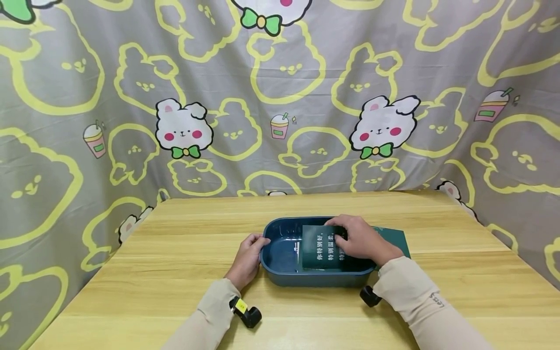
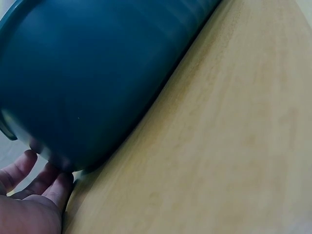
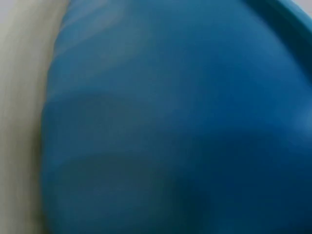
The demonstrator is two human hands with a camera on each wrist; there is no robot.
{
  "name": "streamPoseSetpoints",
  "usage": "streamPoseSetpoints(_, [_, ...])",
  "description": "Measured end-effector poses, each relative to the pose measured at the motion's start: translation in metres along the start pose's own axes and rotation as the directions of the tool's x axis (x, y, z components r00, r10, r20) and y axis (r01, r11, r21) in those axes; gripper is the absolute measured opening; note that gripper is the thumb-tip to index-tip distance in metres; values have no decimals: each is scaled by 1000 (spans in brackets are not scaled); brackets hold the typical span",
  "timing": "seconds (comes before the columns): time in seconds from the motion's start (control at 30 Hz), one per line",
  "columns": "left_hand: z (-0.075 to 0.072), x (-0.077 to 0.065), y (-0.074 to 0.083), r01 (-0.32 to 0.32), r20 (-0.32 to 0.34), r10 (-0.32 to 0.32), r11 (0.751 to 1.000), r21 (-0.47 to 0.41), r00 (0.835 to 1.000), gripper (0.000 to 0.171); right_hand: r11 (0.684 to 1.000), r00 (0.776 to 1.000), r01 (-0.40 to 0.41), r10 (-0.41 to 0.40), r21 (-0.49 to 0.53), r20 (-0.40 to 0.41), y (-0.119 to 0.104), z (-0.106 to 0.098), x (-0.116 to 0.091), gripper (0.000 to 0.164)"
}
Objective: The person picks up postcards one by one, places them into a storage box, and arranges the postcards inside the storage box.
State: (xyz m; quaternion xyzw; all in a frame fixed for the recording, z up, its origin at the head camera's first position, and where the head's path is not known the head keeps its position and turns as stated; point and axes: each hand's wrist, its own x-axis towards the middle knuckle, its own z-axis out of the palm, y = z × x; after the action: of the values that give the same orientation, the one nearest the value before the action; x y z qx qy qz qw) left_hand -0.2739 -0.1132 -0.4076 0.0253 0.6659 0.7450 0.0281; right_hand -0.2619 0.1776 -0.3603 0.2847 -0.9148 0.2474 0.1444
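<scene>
A dark blue oblong plastic basin (image 1: 317, 280) with rounded corners stands on the table. At its left end my left hand (image 1: 248, 258) grips the rim, thumb over the top edge; the left wrist view shows the fingers against the outer wall. My right hand (image 1: 360, 239) holds a dark green booklet (image 1: 316, 249) with white Chinese characters, inside the basin's right half. The hand covers part of the writing. Just beyond that hand, outside the basin's right end, another dark green flat piece (image 1: 395, 239) shows. In the right wrist view the basin's blurred wall (image 3: 161, 107) fills most of the picture.
The wood-grain table (image 1: 183, 238) stretches out on both sides of the basin. A small white-marked item (image 1: 297, 255) shows inside the basin by the booklet's left edge. Behind the table hangs a grey curtain (image 1: 227, 160) with cartoon bears and rabbits.
</scene>
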Motion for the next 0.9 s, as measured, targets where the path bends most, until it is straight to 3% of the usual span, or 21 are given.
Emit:
streamPoseSetpoints(0.23, [-1,0,-1,9,-1,-9,1000,10,1000,26,991,997,-16,25,-134,72,-4,5,1,39])
streamPoseSetpoints(0.47, [-1,1,1,12,-2,-12,1000,16,1000,28,973,994,-69,85,-219,63,-7,8,1,46])
streamPoseSetpoints(0.9, [-1,1,1,7,3,-7,1000,14,1000,27,944,984,-49,101,-326,145,-5,9,2,53])
